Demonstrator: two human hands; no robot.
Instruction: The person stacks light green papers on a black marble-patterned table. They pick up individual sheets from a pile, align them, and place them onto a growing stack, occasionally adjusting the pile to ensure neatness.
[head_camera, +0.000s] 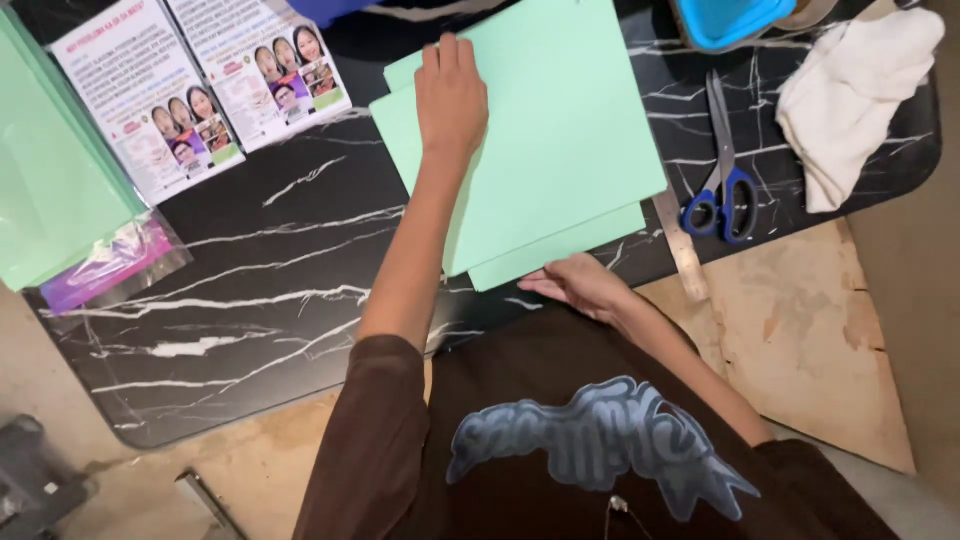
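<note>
On the black white-veined marble tabletop (280, 260), over a tan floor (800, 340), light green paper sheets (560, 140) lie far centre. Left hand (450, 95) presses flat, fingers extended; right hand (580, 285) touches their near edge, fingers open. Blue-handled scissors (722, 170) lie right.

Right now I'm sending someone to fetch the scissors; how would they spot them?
On the black marbled table, look right of the green paper sheets. The scissors lie closed between the sheets and a white cloth, the only thing with blue handles.
</note>
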